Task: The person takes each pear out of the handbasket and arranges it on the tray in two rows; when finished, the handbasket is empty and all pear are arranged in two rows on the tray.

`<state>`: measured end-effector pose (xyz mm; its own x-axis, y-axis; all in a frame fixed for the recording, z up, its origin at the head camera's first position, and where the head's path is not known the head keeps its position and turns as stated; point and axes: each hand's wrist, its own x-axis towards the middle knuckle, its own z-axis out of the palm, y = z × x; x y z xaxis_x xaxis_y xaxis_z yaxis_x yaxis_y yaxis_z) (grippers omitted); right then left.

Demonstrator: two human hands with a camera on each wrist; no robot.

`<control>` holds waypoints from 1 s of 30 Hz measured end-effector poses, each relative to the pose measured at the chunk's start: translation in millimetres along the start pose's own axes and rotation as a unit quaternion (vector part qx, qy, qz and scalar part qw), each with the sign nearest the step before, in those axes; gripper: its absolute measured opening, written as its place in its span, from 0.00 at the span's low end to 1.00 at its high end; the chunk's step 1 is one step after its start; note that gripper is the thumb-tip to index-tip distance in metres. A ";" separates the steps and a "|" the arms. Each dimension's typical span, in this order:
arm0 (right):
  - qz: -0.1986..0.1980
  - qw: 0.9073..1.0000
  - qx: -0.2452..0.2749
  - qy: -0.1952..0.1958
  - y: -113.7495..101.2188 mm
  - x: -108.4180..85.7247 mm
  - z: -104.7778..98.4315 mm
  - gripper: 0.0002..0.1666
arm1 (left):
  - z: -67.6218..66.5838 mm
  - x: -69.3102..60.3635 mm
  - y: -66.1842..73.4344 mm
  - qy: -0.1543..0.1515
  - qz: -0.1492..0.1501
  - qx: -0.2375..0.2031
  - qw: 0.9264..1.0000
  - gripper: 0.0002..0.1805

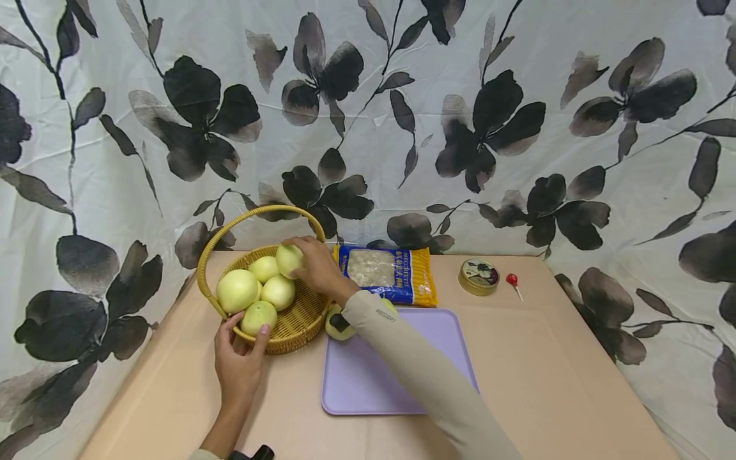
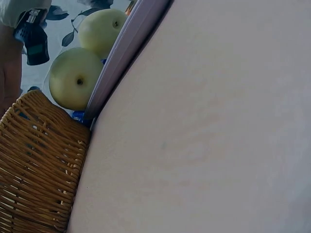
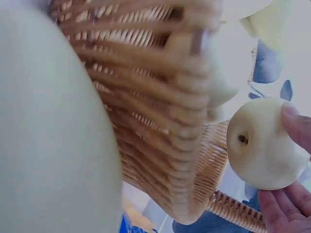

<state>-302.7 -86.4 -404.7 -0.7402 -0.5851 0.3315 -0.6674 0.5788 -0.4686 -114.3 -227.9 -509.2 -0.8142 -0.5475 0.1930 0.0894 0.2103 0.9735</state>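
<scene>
Right hand (image 1: 314, 265) clamps a pale-green pear (image 1: 289, 261) between thumb and fingers over the wicker basket (image 1: 303, 319); left hand (image 1: 238, 361) grips the basket's near rim; four more pears (image 1: 278, 292) lie inside.

White fabric backdrop (image 1: 414, 160), grey-black floral print, lightly creased, spans far side, continues left and right. Surface (image 1: 546, 377): plain pale peach. Light soft, even.

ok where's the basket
In the head view, the basket is left of the purple tray, with the left hand at its near rim.
</scene>
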 end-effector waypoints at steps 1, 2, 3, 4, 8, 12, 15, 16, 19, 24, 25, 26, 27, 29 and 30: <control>0.000 1.000 0.010 0.004 -0.2 -2.3 -1.7 0.40 | 0.0 0.1 -0.1 0.000 0.000 0.000 1.000 0.36; 0.000 1.000 0.018 0.008 -0.3 -4.9 -3.6 0.41 | 0.1 0.3 -0.2 0.000 0.000 0.001 1.000 0.36; 0.000 1.000 0.025 0.014 -0.4 -7.4 -5.2 0.41 | 0.2 0.4 -0.3 -0.001 0.001 0.002 1.000 0.36; -0.001 0.999 0.031 0.019 -0.4 -10.1 -6.9 0.41 | 0.2 0.5 -0.4 -0.001 0.001 0.003 1.000 0.36; -0.012 0.997 0.060 0.037 -0.2 -21.9 -13.6 0.42 | 0.2 0.3 0.0 -0.001 0.002 0.001 1.000 0.36; -0.024 0.994 0.094 0.045 -0.8 -35.5 -21.0 0.42 | 0.6 -0.5 1.5 -0.002 0.004 -0.001 1.000 0.36; -0.027 0.991 0.117 0.053 -1.5 -45.4 -26.7 0.42 | 1.0 -0.8 2.7 -0.001 0.005 0.001 1.000 0.36; -0.027 0.990 0.124 0.055 -1.4 -48.2 -28.2 0.42 | 1.1 -0.8 2.8 0.001 0.005 0.002 1.000 0.35; -0.021 0.986 0.151 0.059 -1.7 -57.5 -33.6 0.42 | 1.5 -1.0 2.9 0.004 0.005 0.005 1.000 0.35; -0.001 0.980 0.189 0.060 -2.4 -74.0 -45.3 0.42 | 2.1 -1.3 2.4 0.004 0.012 0.003 1.000 0.35; 0.005 0.980 0.192 0.060 -2.6 -77.6 -47.9 0.42 | 2.1 -1.1 2.1 0.004 0.014 0.002 1.000 0.35; 0.009 0.979 0.195 0.060 -2.4 -81.3 -50.3 0.42 | 2.1 -1.0 1.9 0.004 0.015 0.001 1.000 0.35; 0.013 0.978 0.198 0.060 -2.4 -84.8 -52.8 0.42 | 2.1 -0.9 1.8 0.004 0.017 0.000 1.000 0.35; 0.023 0.978 0.200 0.061 -1.8 -91.7 -57.2 0.42 | 2.0 -0.2 0.5 0.004 0.016 -0.001 1.000 0.35; 0.027 0.977 0.202 0.063 -1.4 -94.8 -59.2 0.42 | 2.1 0.0 0.1 0.005 0.015 -0.001 1.000 0.35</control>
<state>-236.4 1.9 -386.9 -0.7945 -0.4710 0.3834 -0.5591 0.3208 -0.7645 -115.5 -226.2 -509.3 -0.8059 -0.5482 0.2234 0.1149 0.2253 0.9675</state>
